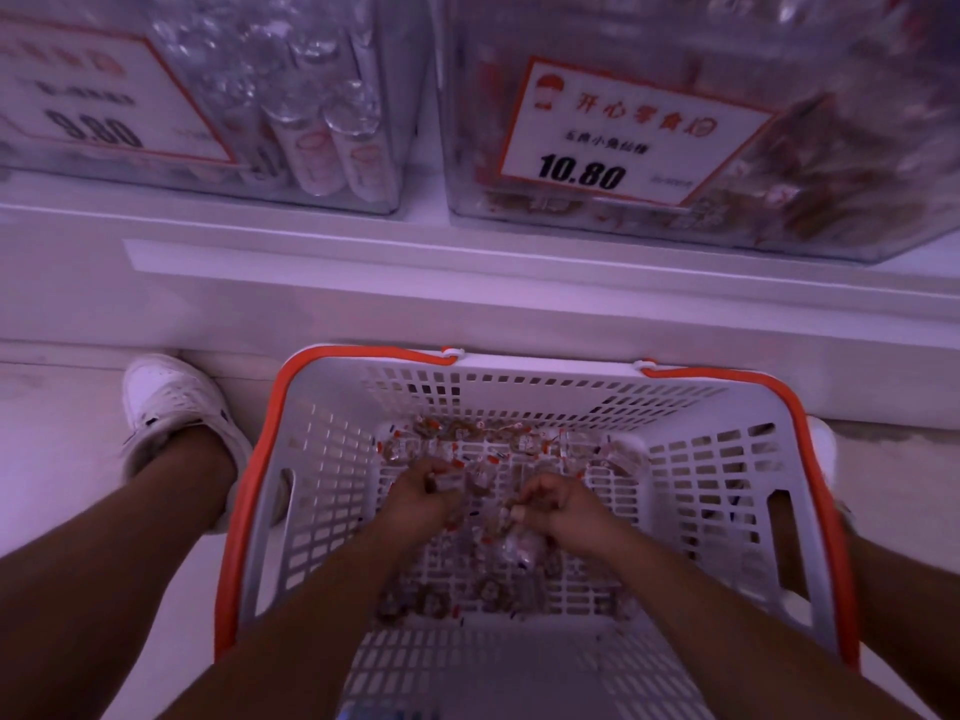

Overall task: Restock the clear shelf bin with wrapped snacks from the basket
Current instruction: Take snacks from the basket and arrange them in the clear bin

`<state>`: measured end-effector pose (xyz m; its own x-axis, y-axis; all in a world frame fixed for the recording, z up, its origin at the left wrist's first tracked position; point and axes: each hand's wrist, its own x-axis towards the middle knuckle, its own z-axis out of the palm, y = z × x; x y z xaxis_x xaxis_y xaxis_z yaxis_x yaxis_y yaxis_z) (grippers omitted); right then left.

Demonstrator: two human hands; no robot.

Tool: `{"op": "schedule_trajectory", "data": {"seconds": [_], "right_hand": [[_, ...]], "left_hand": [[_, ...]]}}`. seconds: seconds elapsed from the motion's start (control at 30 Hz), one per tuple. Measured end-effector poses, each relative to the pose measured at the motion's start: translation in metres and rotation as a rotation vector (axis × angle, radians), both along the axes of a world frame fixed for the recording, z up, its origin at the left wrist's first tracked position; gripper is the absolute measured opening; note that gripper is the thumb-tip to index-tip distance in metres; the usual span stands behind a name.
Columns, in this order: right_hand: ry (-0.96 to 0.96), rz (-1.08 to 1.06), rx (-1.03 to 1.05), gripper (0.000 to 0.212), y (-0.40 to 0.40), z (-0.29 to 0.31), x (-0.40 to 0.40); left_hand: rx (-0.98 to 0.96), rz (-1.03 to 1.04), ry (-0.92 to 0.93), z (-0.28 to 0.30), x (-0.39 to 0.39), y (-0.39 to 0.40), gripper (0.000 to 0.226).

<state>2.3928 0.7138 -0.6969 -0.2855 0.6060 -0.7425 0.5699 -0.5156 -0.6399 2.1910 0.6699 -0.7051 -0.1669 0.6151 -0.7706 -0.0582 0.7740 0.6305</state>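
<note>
While both hands work the bottom of the white slotted plastic basket with orange rim handles (262, 459), it sits on the floor against the base of the white shelf unit (467, 283). Small clear-wrapped snacks with brownish contents and red marks (498, 439) lie scattered over the basket floor, thickest along the far wall and under the hands. Left hand (423, 491): fingers curled shut around a few wrappers. Right hand (553, 504): fingers bunched, pinching more wrappers. On the shelf above, the right clear plastic bin (857, 200) holds what looks like the same brownish wrapped snacks and carries an orange-bordered white price card reading 10.80 (623, 132). Just beside it, the left clear bin (395, 148) holds upright white tube packs with clear tops (322, 142); its card (98, 96) reads 9.80. A white sneaker (171, 407) rests left of the basket.
</note>
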Motion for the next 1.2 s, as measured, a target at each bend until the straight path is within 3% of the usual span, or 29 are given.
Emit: {"op": "schedule_trajectory", "data": {"seconds": [0.1, 0.27, 0.37, 0.5, 0.63, 0.77, 0.83, 0.9, 1.0, 1.07, 1.2], "right_hand": [[0.044, 0.051, -0.025, 0.015, 0.015, 0.019, -0.003], [0.040, -0.167, -0.005, 0.014, 0.013, 0.027, -0.012], [-0.020, -0.139, 0.117, 0.028, 0.010, 0.027, -0.015], [-0.051, -0.036, 0.284, 0.030, 0.011, 0.031, -0.017], [-0.043, -0.065, 0.288, 0.030, 0.018, 0.037, -0.014], [0.110, -0.154, 0.231, 0.023, 0.024, 0.047, -0.012], [0.145, -0.148, 0.215, 0.026, 0.018, 0.048, -0.023], [0.151, -0.099, 0.263, 0.030, 0.011, 0.049, -0.034], [0.030, 0.071, 0.470, 0.037, 0.007, 0.047, -0.038], [0.018, -0.008, 0.490, 0.032, 0.010, 0.048, -0.033], [-0.107, -0.225, 0.584, 0.015, 0.018, 0.045, -0.016]], "left_hand": [[-0.031, -0.016, -0.206, 0.021, 0.018, 0.012, 0.022], [-0.168, 0.199, -0.580, 0.035, 0.041, 0.018, 0.019], [-0.077, 0.169, -0.542, 0.032, 0.040, 0.014, 0.004], [-0.017, 0.163, -0.554, 0.032, 0.035, 0.013, 0.022], [-0.002, 0.232, -0.499, 0.033, 0.029, 0.018, 0.018], [-0.010, 0.279, -0.326, 0.028, 0.027, 0.012, 0.015], [-0.077, 0.184, -0.392, 0.029, 0.032, 0.011, 0.040], [-0.112, 0.170, -0.624, 0.030, 0.038, 0.014, 0.061], [-0.104, 0.265, -0.852, 0.034, 0.035, 0.017, 0.048], [-0.077, 0.277, -0.864, 0.038, 0.030, 0.016, 0.036], [-0.044, 0.311, -0.681, 0.033, 0.029, 0.015, 0.051]]}}
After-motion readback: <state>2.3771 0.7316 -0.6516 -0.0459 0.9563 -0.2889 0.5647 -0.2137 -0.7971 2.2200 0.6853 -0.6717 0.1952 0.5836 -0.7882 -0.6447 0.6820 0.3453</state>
